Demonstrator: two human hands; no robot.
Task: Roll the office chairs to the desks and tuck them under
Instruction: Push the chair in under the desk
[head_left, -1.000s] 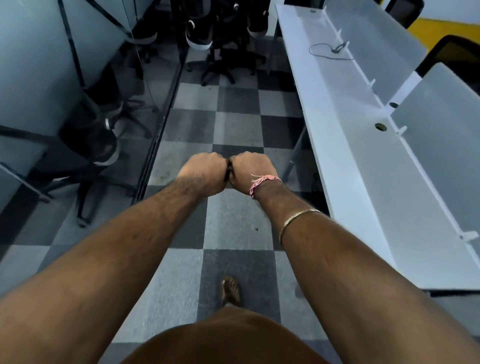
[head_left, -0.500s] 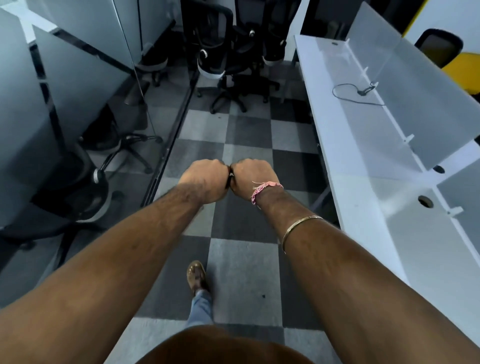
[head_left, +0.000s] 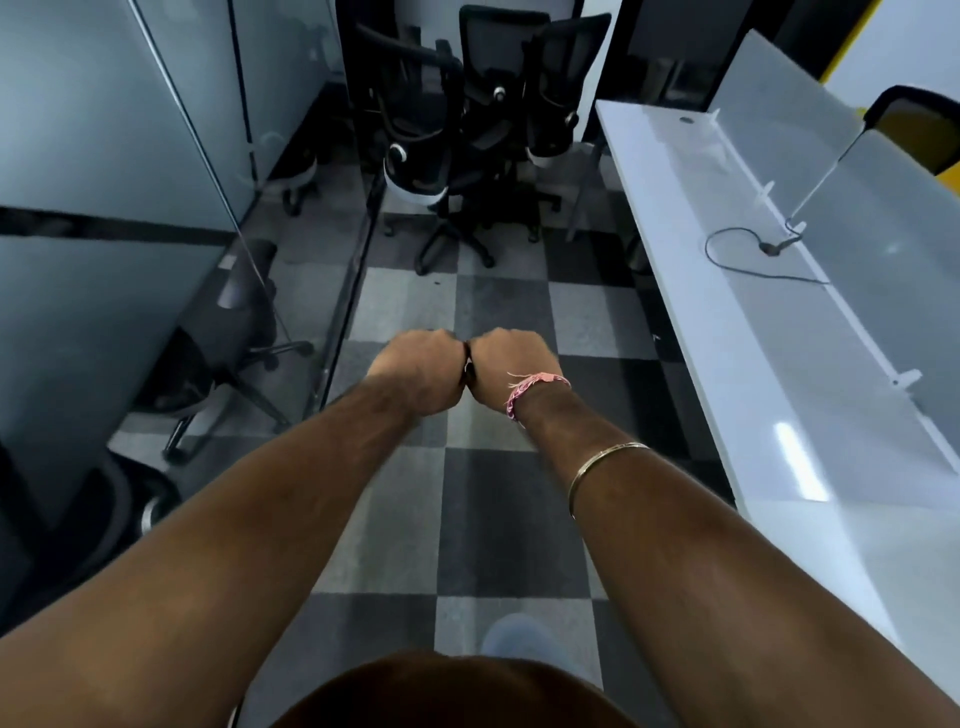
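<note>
Along the right side of the aisle, the white desk (head_left: 727, 332) is running toward the far wall. The office chairs (head_left: 467, 130) are standing clustered at the aisle's far end, well apart from both hands. The left hand (head_left: 415, 371) and right hand (head_left: 511, 371) are clenching side by side, knuckles touching, grasping no chair; a small dark object between them is unidentifiable.

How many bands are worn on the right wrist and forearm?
2: a pink thread band at the wrist, and a thin gold bangle further up the forearm. None seems hidden.
</note>
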